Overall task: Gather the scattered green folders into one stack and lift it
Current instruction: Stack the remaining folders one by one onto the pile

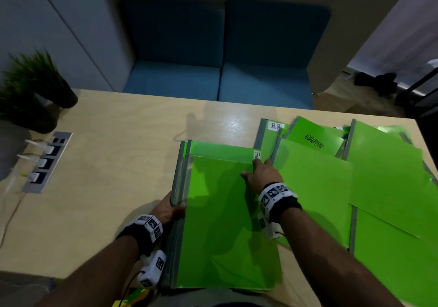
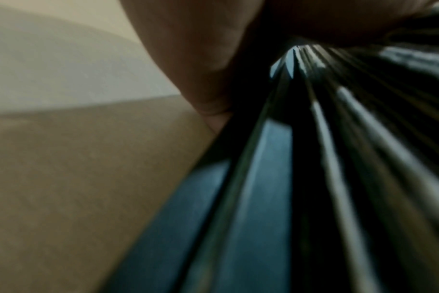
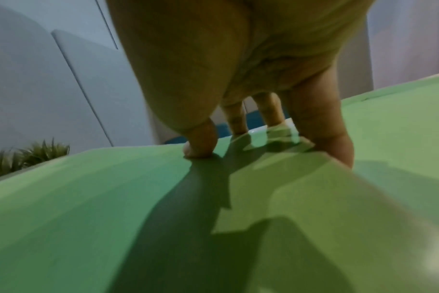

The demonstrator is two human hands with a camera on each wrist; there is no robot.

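Observation:
A stack of green folders (image 1: 220, 223) with grey spines lies at the table's front centre. My left hand (image 1: 169, 208) grips the stack's left spine edge, thumb on top. The left wrist view shows the dark spines (image 2: 263, 198) close up beside that hand (image 2: 201, 59). My right hand (image 1: 260, 176) rests on the top folder's far right corner. In the right wrist view its thumb (image 3: 201, 146) and fingertips press the green cover (image 3: 113, 198) near its far edge. More green folders (image 1: 315, 183) lie overlapping to the right, one labelled "H.B" (image 1: 267, 138).
The wooden table (image 1: 118, 164) carries a potted plant (image 1: 35, 86) at the far left. Beside it is a recessed socket strip (image 1: 47, 162) with white plugs. A blue sofa (image 1: 220, 79) stands behind the table. The scattered folders reach the table's right edge (image 1: 424, 141).

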